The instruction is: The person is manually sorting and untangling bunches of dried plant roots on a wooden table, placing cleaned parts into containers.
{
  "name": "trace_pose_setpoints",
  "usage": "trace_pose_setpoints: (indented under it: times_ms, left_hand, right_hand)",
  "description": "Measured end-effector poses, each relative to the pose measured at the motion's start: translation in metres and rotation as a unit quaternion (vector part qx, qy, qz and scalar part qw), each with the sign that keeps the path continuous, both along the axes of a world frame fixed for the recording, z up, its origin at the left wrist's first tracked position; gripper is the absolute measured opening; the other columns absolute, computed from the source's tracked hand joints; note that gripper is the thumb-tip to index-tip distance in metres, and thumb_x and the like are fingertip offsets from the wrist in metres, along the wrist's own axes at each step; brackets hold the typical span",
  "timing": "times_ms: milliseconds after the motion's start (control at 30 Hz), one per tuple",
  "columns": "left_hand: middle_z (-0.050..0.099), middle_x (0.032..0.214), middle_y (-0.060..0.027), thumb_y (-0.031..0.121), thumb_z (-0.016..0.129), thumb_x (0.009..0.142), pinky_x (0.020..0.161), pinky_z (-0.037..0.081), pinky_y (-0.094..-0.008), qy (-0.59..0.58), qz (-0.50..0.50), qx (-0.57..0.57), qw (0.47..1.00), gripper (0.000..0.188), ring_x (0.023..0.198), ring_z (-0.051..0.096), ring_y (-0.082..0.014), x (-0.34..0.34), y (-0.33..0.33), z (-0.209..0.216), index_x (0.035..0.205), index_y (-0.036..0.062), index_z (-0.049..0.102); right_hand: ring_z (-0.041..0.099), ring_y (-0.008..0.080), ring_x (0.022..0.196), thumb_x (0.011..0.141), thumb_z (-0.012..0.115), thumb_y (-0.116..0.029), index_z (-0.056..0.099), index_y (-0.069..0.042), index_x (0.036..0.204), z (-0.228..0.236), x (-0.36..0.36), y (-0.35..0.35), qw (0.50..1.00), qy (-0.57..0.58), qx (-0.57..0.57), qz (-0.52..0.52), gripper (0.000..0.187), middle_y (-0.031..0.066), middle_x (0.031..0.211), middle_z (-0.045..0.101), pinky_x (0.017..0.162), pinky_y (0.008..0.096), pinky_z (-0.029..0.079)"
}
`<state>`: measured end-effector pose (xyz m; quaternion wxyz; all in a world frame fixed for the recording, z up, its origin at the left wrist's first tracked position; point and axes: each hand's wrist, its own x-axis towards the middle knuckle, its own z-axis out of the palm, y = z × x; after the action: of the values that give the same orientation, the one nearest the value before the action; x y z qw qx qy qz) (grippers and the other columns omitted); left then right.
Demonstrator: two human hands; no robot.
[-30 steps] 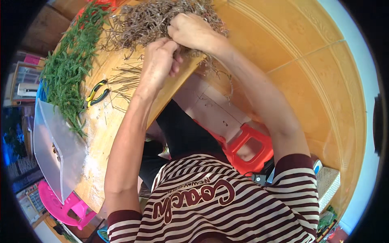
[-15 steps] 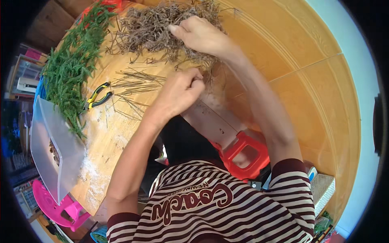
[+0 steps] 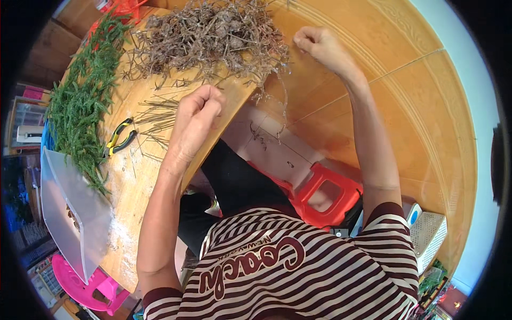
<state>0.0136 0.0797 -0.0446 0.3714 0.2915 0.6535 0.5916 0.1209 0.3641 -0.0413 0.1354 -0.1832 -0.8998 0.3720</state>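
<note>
My left hand [image 3: 198, 114] is curled closed above the table's near edge, beside several thin brown wire-like stems [image 3: 154, 121]. Whatever its fingers hold, if anything, is hidden. To the right, past the table edge, my right hand [image 3: 322, 49] is raised with its fingers pinched together; nothing I can name shows in them. Between and beyond the hands lies a big tangled heap of dry brown twigs with cone-like clumps [image 3: 213, 37]. A few glossy strands hang from it over the edge. Yellow-and-black pliers [image 3: 121, 137] rest left of the stems.
Green artificial fir sprigs [image 3: 85, 101] pile along the table's left side, with a translucent plastic bin [image 3: 80, 213] below them. A red plastic stool [image 3: 328, 197] stands on the floor at right, near a white perforated basket [image 3: 429, 237]. A pink stool [image 3: 88, 285] is at lower left.
My right hand has left the twig heap and swung right, past the table edge. My left hand has shifted left, away from the edge, nearer the stems. The view has turned slightly.
</note>
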Motion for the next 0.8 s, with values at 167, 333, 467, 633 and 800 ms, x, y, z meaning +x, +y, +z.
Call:
trace_pose_setpoints:
  times_ms: [167, 333, 467, 633, 800]
  left_hand:
    - [0.044, 0.062, 0.0049, 0.02, 0.052, 0.092, 0.049, 0.032, -0.0194, 0.056, 0.011, -0.04, 0.998, 0.022, 0.054, 0.038, -0.0035, 0.004, 0.01, -0.003, 0.073, 0.008, 0.052]
    - [0.042, 0.06, 0.0056, 0.023, 0.055, 0.092, 0.051, 0.032, -0.0221, 0.135, 0.026, -0.02, 0.99, 0.028, 0.056, 0.037, -0.0039, 0.008, 0.029, 0.009, 0.071, 0.0047, 0.052]
    - [0.043, 0.061, 0.005, 0.022, 0.055, 0.091, 0.054, 0.034, -0.0233, 0.202, 0.027, 0.02, 0.979, 0.027, 0.059, 0.038, -0.0044, 0.008, 0.057, 0.033, 0.074, 0.0012, 0.054]
    - [0.051, 0.063, 0.0005, 0.02, 0.055, 0.09, 0.057, 0.039, -0.0246, 0.269, 0.024, 0.039, 0.962, 0.021, 0.061, 0.045, -0.0062, -0.002, 0.081, 0.038, 0.083, 0.0006, 0.06]
    - [0.05, 0.065, 0.0025, 0.019, 0.054, 0.091, 0.055, 0.037, -0.0219, 0.375, -0.001, 0.045, 0.926, 0.021, 0.059, 0.043, -0.006, -0.01, 0.098, 0.043, 0.1, 0.0017, 0.062]
  right_hand:
    - [0.047, 0.0089, 0.064, 0.088, 0.059, -0.018, 0.059, -0.002, 0.09, -0.02, -0.006, -0.005, 0.997, -0.063, -0.01, 0.039, 0.016, -0.0011, 0.068, 0.052, 0.057, 0.0254, 0.04]
    - [0.048, 0.0098, 0.065, 0.087, 0.059, -0.018, 0.058, -0.002, 0.095, -0.038, -0.012, 0.0, 0.999, -0.026, 0.021, 0.041, 0.018, 0.0001, 0.069, 0.052, 0.058, 0.0259, 0.04]
    - [0.049, 0.0102, 0.066, 0.087, 0.06, -0.02, 0.058, -0.002, 0.095, -0.023, -0.004, 0.003, 0.997, -0.011, 0.062, 0.036, 0.019, 0.0008, 0.07, 0.054, 0.059, 0.0271, 0.042]
    - [0.051, 0.012, 0.065, 0.087, 0.062, -0.023, 0.06, -0.002, 0.092, -0.038, -0.011, 0.002, 0.999, -0.017, 0.008, 0.048, 0.022, 0.0031, 0.069, 0.055, 0.06, 0.0295, 0.043]
    - [0.052, 0.0159, 0.061, 0.086, 0.063, -0.025, 0.06, 0.0, 0.087, -0.04, -0.01, 0.0, 0.994, 0.048, 0.08, 0.049, 0.025, 0.0077, 0.067, 0.056, 0.059, 0.0322, 0.043]
